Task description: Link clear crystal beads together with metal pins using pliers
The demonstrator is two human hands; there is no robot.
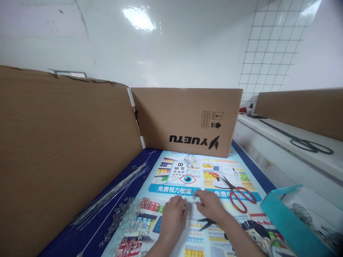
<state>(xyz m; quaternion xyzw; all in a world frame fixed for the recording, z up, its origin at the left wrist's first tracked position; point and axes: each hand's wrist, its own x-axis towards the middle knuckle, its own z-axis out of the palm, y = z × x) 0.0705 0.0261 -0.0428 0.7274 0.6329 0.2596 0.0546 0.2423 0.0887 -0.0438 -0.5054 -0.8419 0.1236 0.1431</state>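
Observation:
My left hand [173,218] rests low over the printed mat, its fingers curled and thumb drawn in near small clear beads; what lies between its fingertips is too small to make out. Opposite it, my right hand [210,206] has thumb and index finger closed around a clear bead [194,197]. Just beyond the hands lies a wire piece with beads [189,160]. Many loose clear beads [131,223] are spread to the left of my left hand. Pliers [207,224] with dark jaws lie partly hidden under my right forearm.
Red-handled scissors [238,194] lie right of my right hand. A turquoise box [286,217] holds wire pieces. Thin straight wires [115,191] lie along the left. Cardboard panels [160,117] wall off the left and back. Black scissors [308,144] rest on the white ledge [270,125].

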